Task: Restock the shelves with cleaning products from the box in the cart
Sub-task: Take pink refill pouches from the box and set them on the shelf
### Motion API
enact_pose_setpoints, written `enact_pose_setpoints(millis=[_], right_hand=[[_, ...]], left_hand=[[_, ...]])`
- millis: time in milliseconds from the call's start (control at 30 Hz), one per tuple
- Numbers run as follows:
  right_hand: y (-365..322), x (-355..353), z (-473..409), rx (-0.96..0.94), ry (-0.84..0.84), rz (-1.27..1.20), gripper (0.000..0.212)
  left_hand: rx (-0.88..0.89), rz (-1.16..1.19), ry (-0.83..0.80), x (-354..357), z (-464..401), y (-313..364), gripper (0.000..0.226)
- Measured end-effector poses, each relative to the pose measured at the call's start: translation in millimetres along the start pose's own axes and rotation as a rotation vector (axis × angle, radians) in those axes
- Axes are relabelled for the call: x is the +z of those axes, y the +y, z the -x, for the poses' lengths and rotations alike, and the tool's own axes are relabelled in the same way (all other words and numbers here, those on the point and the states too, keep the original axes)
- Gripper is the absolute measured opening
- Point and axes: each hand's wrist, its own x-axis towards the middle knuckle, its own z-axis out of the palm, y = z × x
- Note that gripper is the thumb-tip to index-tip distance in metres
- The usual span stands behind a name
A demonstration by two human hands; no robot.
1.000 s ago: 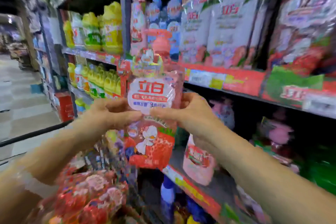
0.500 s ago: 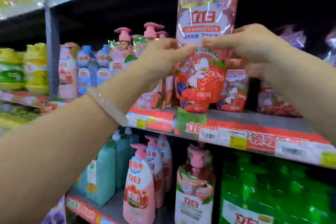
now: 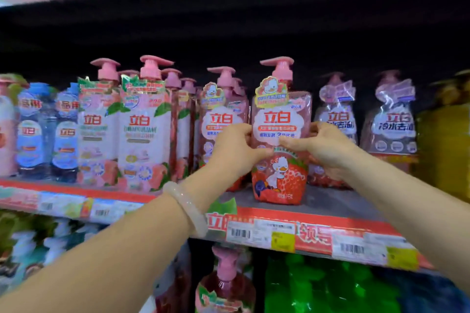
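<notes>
Two hands on one item: a pink pump bottle [image 3: 281, 145] with a red strawberry-and-duck label, standing upright on the grey shelf [image 3: 328, 202], base down near the front edge.

Left hand [image 3: 235, 151]: fingers curled round the bottle's left side at mid-height, thumb across the label front. A pale bangle [image 3: 185, 207] sits on the wrist.

Right hand [image 3: 324, 146]: fingers curled behind the bottle's right side, thumb pressed on the label front, tip close to the left thumb.

Neighbours on the same shelf, left to right:
- blue-labelled clear bottles [image 3: 48, 132], far left, upright;
- white-and-pink pump bottles [image 3: 143, 132] with green leaf print, several deep;
- matching pink pump bottles [image 3: 221, 112], just left of the held one, partly hidden by the left hand;
- grey-pink bagged packs [image 3: 393, 122], to the right and set further back;
- a yellow container [image 3: 445, 147] at the far right, blurred.

Shelf front: a red price strip [image 3: 315, 236] carrying white barcode labels and yellow tags; print too small to read.

Below: a further pink pump bottle [image 3: 225, 284] and green packs [image 3: 328, 287], both blurred.

Above: underside of the next shelf, dark, with a coloured strip along its edge.
</notes>
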Motion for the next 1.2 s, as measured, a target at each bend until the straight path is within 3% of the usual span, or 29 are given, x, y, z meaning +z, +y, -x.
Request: enact_pose_setpoints(millis=[167,267,667,933,1133,1200], right_hand=[[9.0,-2.9,-6.7,0.029,-0.022,-0.005,0.055],[14.7,-6.6,-6.9,0.077,-0.1,0.114,0.074],[36.4,0.2,-25.8,0.188,-0.033,0.064,0.073],[40.1,-2.3,-28.0,0.157,-0.041,0.086,0.071],[34.8,1.8,-19.1,0.149,-0.078,0.132,0.077],[28.4,2.4,-13.1,0.046,-0.023,0.205,0.081]], left_hand=[[-0.028,-0.281,-0.002,-1.1,12.6,2.3,0.046],[-0.092,-0.297,-0.024,3.4,16.0,-2.9,0.042],[-0.168,-0.385,-0.055,14.8,-4.5,-16.8,0.054],[-0.199,-0.259,-0.093,12.7,-6.0,-20.0,0.054],[-0.169,-0.294,-0.126,8.8,-1.5,-21.0,0.047],[-0.173,-0.318,-0.12,1.0,3.0,-19.0,0.05]])
